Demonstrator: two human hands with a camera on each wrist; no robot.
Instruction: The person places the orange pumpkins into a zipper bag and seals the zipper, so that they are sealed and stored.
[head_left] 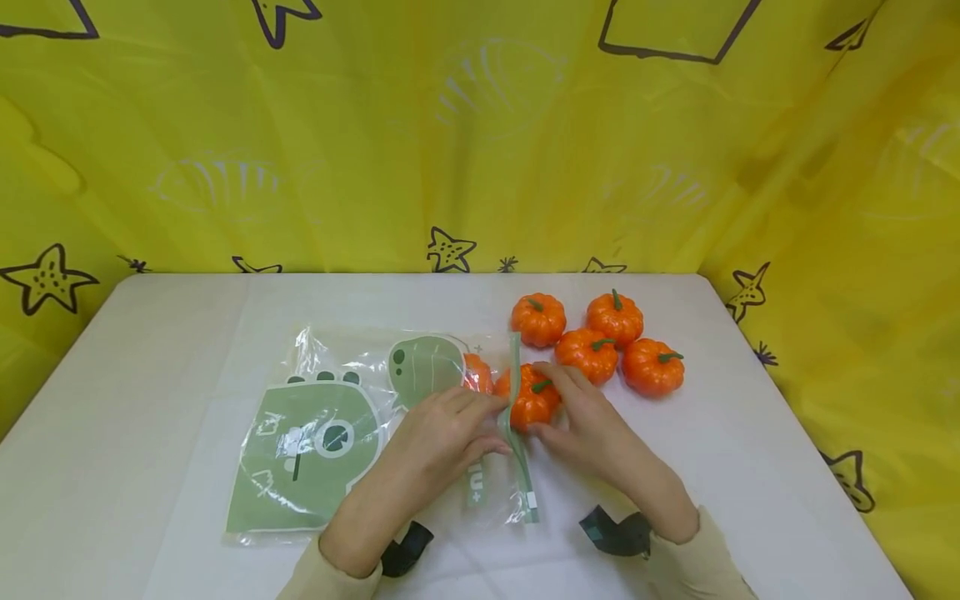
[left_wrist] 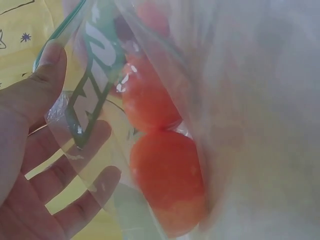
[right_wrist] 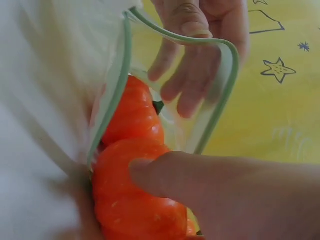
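Observation:
A clear zip bag (head_left: 311, 467) with green cartoon prints lies flat, its green-edged mouth facing right. My left hand (head_left: 438, 437) pinches the upper layer of the mouth, thumb on one side and fingers on the other, and the right wrist view shows the opening spread. My right hand (head_left: 592, 425) grips a small orange toy pumpkin (head_left: 534, 408) with a green stem, partly within the mouth. Its thumb (right_wrist: 155, 175) presses on that pumpkin. Just inside the bag sits another pumpkin (head_left: 477, 373), touching the gripped one; the left wrist view shows pumpkins (left_wrist: 170, 175) through the film.
Several loose toy pumpkins (head_left: 587, 357) cluster on the white table (head_left: 135, 433) behind and right of my right hand. A yellow patterned cloth (head_left: 360, 167) hangs behind the table. Black wrist straps (head_left: 618, 533) show below both hands.

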